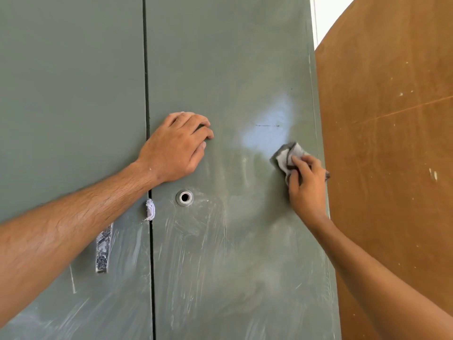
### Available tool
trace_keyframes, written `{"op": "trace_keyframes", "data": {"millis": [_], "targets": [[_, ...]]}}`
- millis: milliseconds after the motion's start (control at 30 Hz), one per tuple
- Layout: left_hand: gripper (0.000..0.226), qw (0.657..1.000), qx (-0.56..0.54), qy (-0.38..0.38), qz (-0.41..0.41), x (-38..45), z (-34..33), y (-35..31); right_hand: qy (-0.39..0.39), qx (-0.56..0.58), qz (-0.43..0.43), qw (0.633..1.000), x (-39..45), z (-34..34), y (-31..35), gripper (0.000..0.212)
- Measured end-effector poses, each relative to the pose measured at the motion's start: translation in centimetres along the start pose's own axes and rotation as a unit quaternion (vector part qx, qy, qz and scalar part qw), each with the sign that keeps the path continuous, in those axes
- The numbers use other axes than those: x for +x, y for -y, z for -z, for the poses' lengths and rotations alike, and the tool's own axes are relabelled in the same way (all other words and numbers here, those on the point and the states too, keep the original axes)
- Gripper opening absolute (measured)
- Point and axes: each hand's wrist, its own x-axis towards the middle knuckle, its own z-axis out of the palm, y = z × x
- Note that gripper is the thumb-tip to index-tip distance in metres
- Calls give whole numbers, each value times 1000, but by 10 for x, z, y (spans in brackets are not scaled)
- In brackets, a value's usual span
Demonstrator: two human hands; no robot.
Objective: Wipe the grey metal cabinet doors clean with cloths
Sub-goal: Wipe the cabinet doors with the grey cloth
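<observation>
Two grey-green metal cabinet doors fill the view, the left door (71, 106) and the right door (228, 57), split by a dark vertical gap. My right hand (306, 185) grips a crumpled grey cloth (285, 155) and presses it against the right door near its right edge. Just above and left of the cloth is a pale bluish patch (267, 126) with a thin dark line on it. My left hand (177, 146) rests on the right door beside the gap, its fingers curled and holding nothing. White smears cover the lower part of both doors.
A round metal lock hole (184, 197) sits below my left hand. A scrap of white cloth (150, 209) is stuck in the gap. A worn metal handle (103, 251) hangs on the left door. A brown scratched board (392, 155) stands to the right of the cabinet.
</observation>
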Motion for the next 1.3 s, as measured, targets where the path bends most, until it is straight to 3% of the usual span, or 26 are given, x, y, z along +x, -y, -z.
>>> {"op": "trace_keyframes", "data": {"millis": [67, 100, 267, 367, 467, 633, 700, 767, 833, 867, 933, 1000, 1067, 1133, 1200, 1300], "targets": [[27, 1000, -3, -3, 0, 0, 0, 0, 47, -9, 113, 992, -41, 6, -7, 31], [27, 1000, -4, -3, 1, -1, 0, 0, 62, -26, 127, 990, -50, 13, -18, 31], [27, 1000, -1, -4, 4, 2, 1, -1, -6, -34, -41, 999, 1, 19, -17, 34], [28, 1000, -2, -5, 1, 0, 1, 0, 39, -18, 111, 993, -18, 3, 13, 30], [30, 1000, 5, 0, 3, 0, -2, 0, 95, -41, 265, 959, -49, 8, 3, 29], [37, 1000, 4, 15, 12, 2, 0, 0, 0, -25, 111, 993, -1, -14, 55, 32], [43, 1000, -10, 24, 12, 1, 2, 1, 10, -8, 206, 978, -24, -33, 83, 30], [45, 999, -19, 27, 10, 0, 3, 3, 69, -3, 338, 939, -59, -34, 82, 27], [45, 999, -21, 28, 10, 0, 1, 3, 87, -25, 387, 918, -66, -25, 65, 22], [43, 999, -17, 26, 12, 0, 1, 3, 73, -26, 373, 924, -57, -23, 61, 20], [42, 999, -14, 26, 17, 1, 1, 1, 24, 4, 253, 967, -28, -28, 74, 21], [44, 999, -23, 31, 17, 1, 2, 2, -18, 27, 161, 986, -25, -39, 105, 26], [46, 999, -37, 33, 17, 0, 4, 3, 4, 23, 242, 970, -56, -46, 117, 25], [47, 998, -46, 33, 19, 0, 5, 4, 57, 9, 366, 929, -86, -37, 101, 18], [46, 998, -41, 34, 19, 1, 4, 3, 62, 8, 376, 924, -83, -29, 86, 15], [45, 998, -43, 29, 23, 1, 4, 3, 3, 50, 178, 983, -60, -41, 115, 19]]}}
